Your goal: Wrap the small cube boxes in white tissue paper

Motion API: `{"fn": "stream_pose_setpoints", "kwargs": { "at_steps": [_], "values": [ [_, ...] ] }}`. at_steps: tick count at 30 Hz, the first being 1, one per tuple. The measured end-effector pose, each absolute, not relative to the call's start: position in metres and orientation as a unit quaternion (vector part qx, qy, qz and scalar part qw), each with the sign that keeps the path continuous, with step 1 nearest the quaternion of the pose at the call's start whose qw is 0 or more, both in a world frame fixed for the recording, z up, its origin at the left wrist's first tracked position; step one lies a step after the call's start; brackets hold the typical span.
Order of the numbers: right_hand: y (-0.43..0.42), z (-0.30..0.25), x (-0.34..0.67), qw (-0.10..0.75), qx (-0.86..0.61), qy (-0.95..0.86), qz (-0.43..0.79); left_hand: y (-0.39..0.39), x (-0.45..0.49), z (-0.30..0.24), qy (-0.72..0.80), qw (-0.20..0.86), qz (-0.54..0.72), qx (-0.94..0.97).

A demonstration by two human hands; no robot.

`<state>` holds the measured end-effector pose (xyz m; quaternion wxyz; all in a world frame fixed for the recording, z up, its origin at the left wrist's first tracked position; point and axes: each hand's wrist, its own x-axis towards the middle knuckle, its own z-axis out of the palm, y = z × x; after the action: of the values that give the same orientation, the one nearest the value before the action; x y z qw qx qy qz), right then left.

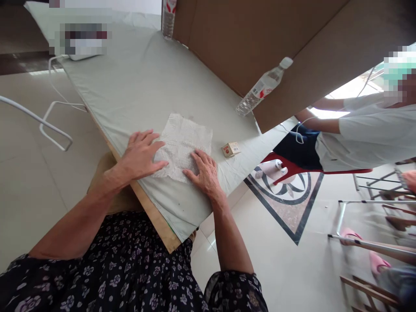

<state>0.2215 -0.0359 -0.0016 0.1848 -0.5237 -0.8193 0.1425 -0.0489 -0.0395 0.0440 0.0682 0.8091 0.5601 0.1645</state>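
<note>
A thin, crinkled white sheet (185, 136), like a paper towel or cloth, is spread out on the covered table. At its left edge rests my left hand (141, 154), fingers stretched and spread, thumb reaching onto the sheet. My right hand (204, 171) lies on the lower right part of the sheet with its fingers extended. Neither hand grips anything. A small tan box (230, 149) with a red mark stands just right of the sheet, apart from my right hand.
A clear plastic bottle (263, 89) leans by a large brown cardboard panel (234, 43). Another bottle (168, 19) stands at the back. The table's cover (130, 78) is pale green. A person in a white shirt (373, 130) sits beyond the panel. A white cable (53, 82) hangs at left.
</note>
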Motion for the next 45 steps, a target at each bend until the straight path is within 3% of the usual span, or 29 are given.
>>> {"fn": "stream_pose_setpoints", "kwargs": {
  "at_steps": [5,9,16,25,30,33,37,45],
  "values": [
    [-0.034,-0.006,0.219,0.188,-0.529,-0.817,0.13,-0.033,-0.007,0.051,0.444,0.1,0.189,0.87],
    [-0.034,-0.006,0.219,0.193,-0.528,-0.816,0.137,-0.023,-0.01,0.024,0.48,0.129,0.129,0.858],
    [-0.044,-0.006,0.235,0.219,-0.528,-0.809,0.136,-0.024,-0.027,0.0,0.49,0.152,0.156,0.844],
    [-0.013,-0.002,0.301,0.408,-0.648,-0.643,-0.006,-0.027,-0.025,0.001,0.484,0.149,0.184,0.842],
    [0.033,-0.013,0.315,0.344,-0.729,-0.589,0.055,-0.027,-0.024,0.002,0.492,0.154,0.183,0.837],
    [0.033,-0.012,0.31,0.359,-0.727,-0.58,0.082,-0.028,-0.024,0.004,0.494,0.16,0.179,0.836],
    [0.01,0.011,0.285,0.415,-0.645,-0.632,0.113,-0.03,-0.024,0.006,0.491,0.161,0.171,0.839],
    [-0.004,0.015,0.207,0.318,-0.474,-0.791,0.221,-0.03,-0.022,0.005,0.501,0.165,0.175,0.831]
  ]
}}
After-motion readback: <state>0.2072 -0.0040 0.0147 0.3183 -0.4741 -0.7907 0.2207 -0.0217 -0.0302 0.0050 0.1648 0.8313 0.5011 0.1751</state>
